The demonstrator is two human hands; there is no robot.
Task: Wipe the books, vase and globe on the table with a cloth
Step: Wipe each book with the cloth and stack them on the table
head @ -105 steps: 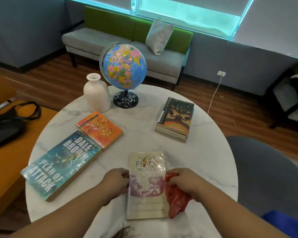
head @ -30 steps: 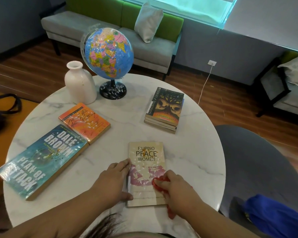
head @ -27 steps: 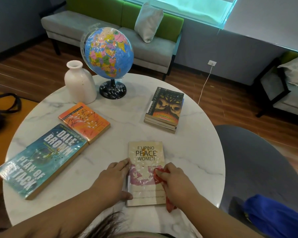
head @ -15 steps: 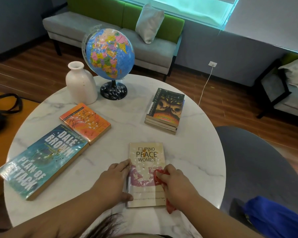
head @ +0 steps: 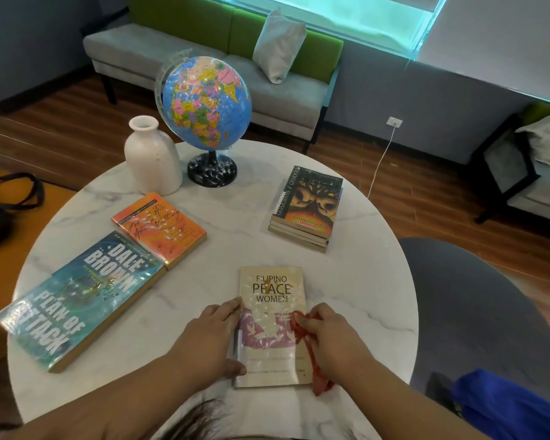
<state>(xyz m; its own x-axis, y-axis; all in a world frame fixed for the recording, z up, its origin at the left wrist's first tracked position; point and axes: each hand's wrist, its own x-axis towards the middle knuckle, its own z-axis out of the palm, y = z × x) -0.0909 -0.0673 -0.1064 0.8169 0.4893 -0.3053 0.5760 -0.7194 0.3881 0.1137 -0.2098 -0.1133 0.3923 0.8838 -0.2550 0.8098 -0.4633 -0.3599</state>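
A cream book titled Filipino Peace Women (head: 272,300) lies flat at the near edge of the round marble table (head: 356,281). My left hand (head: 211,336) grips its left edge. My right hand (head: 332,336) presses a red cloth (head: 318,374) onto the book's right side; most of the cloth is hidden under the hand. A large teal book (head: 77,300) and an orange book (head: 159,228) lie to the left. A stack of dark books (head: 307,208) sits at the right. The white vase (head: 151,157) and the globe (head: 205,104) stand at the back.
A grey round chair (head: 477,312) stands close on the right with blue fabric (head: 505,404) near it. An orange seat with a black bag (head: 0,204) is on the left. A grey and green sofa (head: 204,55) with a cushion lines the far wall.
My right hand with the red cloth has slid a little to the right across the cream book's cover. My left hand keeps its hold on the book's left edge.
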